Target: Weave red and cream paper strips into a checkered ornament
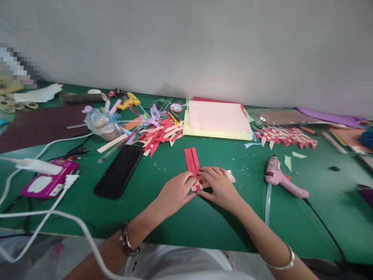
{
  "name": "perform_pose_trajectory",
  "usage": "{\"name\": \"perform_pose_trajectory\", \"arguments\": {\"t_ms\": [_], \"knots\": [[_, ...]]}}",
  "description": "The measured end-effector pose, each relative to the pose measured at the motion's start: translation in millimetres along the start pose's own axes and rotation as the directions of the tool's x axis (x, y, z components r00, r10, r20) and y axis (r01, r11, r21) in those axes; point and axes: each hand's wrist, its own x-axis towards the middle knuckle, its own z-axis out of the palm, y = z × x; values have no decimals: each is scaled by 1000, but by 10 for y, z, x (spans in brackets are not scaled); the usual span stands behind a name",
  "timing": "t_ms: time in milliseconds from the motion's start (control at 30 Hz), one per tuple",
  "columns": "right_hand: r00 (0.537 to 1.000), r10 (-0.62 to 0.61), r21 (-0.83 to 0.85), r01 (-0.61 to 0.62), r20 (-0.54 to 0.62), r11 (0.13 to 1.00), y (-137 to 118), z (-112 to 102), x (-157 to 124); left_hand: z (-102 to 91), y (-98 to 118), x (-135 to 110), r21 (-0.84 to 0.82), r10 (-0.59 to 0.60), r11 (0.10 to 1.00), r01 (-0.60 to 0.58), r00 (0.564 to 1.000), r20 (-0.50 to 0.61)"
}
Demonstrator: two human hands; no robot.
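Red paper strips (191, 160) stand out away from me and cross pale pink paper strips (230, 176) that run off to the right. Where they cross, a small red and pale check weave shows between my hands. My left hand (177, 190) has its fingers closed on the left edge of this weave. My right hand (219, 188) lies over the pale strips, its fingers bent and its thumb at the near edge of the weave. Part of the weave is hidden under the fingers.
A black phone (119, 172) lies left of my hands, beside a purple power strip (54, 177) with white cables. Rightward are a pink glue gun (282, 179) and finished-looking woven strips (287, 136). Stacked paper sheets (218, 118), loose strips (160, 134) and a yellow glue gun (129, 101) lie behind.
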Motion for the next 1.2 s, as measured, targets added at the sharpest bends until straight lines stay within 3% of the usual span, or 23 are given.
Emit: {"name": "perform_pose_trajectory", "arguments": {"t_ms": [133,267,533,767,1200], "knots": [[1000,-8,-24,8,-10,1000,1,16,21,45,-71,-41,95,161,983,-159,987,-12],[1000,-7,-34,6,-26,999,3,29,24,84,-106,-92,173,235,960,-222,970,-63],[1000,-9,25,9,-22,1000,27,19,18,67,-123,-97,180,261,953,-244,962,-83],[999,-12,60,14,-36,998,82,72,8,25,-163,-114,185,348,924,-334,936,-47],[997,66,34,-65,-34,997,20,58,21,-11,-174,-109,110,307,946,-305,952,-1]]}}
